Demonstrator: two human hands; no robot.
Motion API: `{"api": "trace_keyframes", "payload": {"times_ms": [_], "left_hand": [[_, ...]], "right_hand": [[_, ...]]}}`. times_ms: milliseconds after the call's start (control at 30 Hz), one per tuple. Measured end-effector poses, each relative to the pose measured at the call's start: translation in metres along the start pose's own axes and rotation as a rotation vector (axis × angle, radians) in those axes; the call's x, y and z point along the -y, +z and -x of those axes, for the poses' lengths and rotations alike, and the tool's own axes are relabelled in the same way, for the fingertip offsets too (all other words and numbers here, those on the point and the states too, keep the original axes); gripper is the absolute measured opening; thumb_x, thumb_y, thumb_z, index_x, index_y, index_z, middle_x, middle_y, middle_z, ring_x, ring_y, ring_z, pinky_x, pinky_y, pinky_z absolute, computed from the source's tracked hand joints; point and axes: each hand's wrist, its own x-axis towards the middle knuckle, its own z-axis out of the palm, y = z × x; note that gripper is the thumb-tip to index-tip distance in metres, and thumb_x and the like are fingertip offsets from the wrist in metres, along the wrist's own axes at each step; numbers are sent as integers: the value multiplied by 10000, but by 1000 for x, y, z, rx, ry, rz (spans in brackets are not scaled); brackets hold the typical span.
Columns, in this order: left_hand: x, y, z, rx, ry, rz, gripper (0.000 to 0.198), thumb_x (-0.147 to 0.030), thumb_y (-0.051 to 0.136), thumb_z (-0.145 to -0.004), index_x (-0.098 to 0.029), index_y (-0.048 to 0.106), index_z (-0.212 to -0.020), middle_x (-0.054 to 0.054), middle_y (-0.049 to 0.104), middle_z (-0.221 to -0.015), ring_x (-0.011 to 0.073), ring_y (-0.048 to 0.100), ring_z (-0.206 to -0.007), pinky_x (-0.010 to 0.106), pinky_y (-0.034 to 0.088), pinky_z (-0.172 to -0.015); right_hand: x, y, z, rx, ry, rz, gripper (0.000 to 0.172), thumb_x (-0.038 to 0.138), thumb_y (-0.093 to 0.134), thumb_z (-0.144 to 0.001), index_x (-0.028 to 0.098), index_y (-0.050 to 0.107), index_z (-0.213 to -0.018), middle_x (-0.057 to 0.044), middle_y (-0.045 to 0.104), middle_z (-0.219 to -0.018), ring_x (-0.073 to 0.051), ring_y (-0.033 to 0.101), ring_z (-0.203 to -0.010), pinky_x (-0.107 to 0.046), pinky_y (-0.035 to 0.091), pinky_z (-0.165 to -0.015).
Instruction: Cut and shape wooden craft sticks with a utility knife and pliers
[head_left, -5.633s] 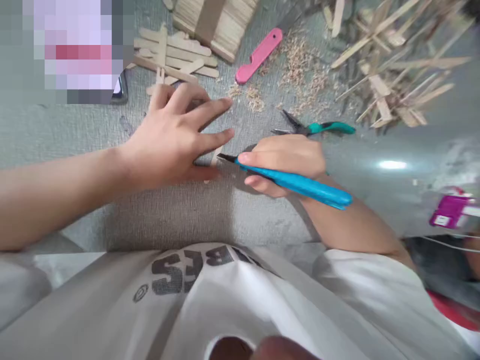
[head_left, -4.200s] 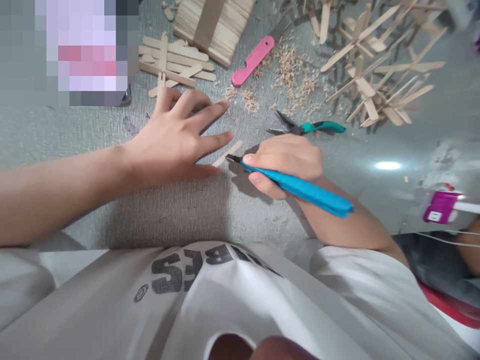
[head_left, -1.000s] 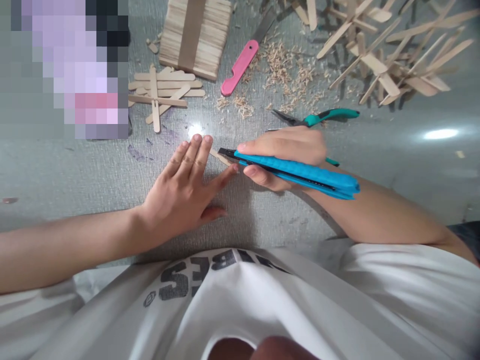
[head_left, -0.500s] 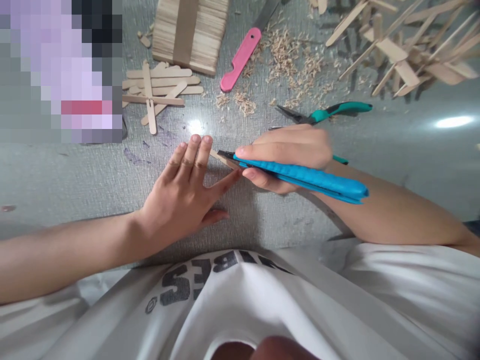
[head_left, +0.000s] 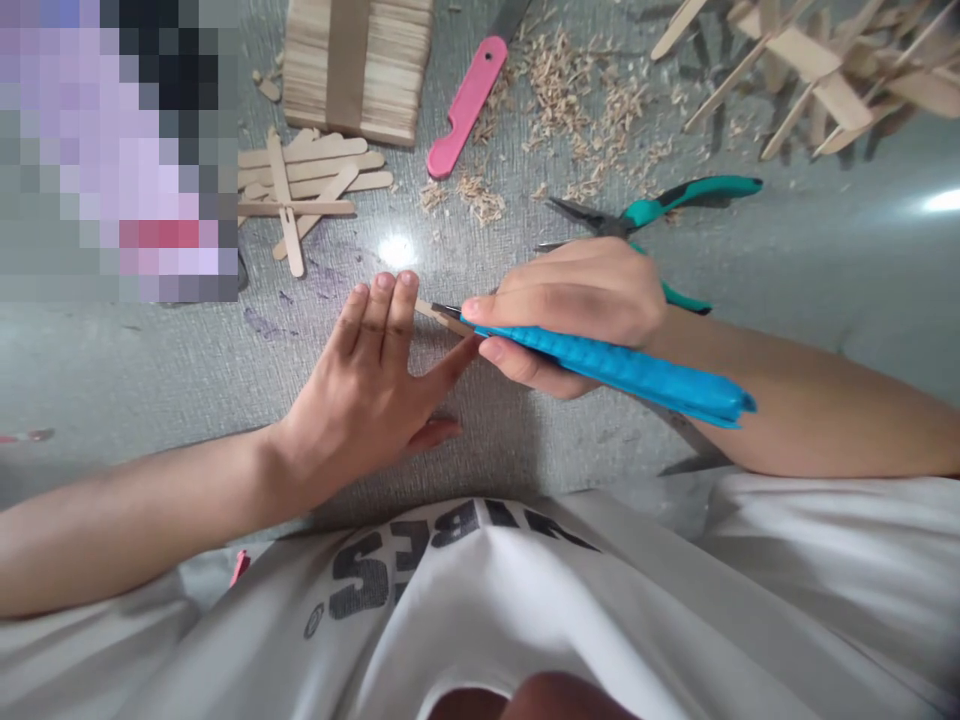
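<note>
Stick (head_left: 448, 322) lies on the desk (head_left: 187, 385) between the hands, slanting from far left to near right. The left hand (head_left: 356, 390) is palm down with its fingers stretched out, not wrapped around anything. Its three outer fingers sit together, pointing away from the body, the middle one just beside the stick's far end. The index swings rightward to the stick's near end, and the thumb, apart from it, points right, nearer the body than the stick. Whether the index tip presses on the wood I cannot tell, as the cutter (head_left: 615, 372) partly covers that spot. The right hand (head_left: 574, 305) grips this blue cutter between index and thumb, other fingers curled; its forearm comes in from the right of the stick. The blade (head_left: 448, 311) is at the stick, pointing left. Beyond the stick are shavings (head_left: 574, 90) and a pink knife (head_left: 471, 105); beyond it to the left, a bundle (head_left: 390, 70) and loose sticks (head_left: 322, 188); beyond it to the right, spread pliers (head_left: 645, 212), partly behind the right hand, and a frame (head_left: 810, 60) of crossed sticks.
</note>
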Motion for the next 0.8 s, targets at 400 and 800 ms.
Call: {"api": "trace_keyframes", "payload": {"times_ms": [400, 800], "left_hand": [[4, -7, -3, 61, 22, -11, 1099, -739, 803, -905, -289, 294, -1769, 280, 318, -1822, 565, 423, -1629, 727, 406, -1313], [2, -4, -2, 74, 21, -31, 1125, -760, 764, -923, -291, 219, -1788, 262, 312, -1831, 536, 389, -1660, 706, 377, -1345]], "right_hand": [[-3, -1, 17, 159, 110, 49, 265, 394, 601, -1040, 343, 627, -1299, 19, 816, -860, -230, 767, -673, -375, 638, -632], [0, 5, 8, -65, 2, 83, 157, 342, 657, -1044, 283, 677, -1187, 66, 798, -813, -141, 750, -617, -267, 618, -585]]}}
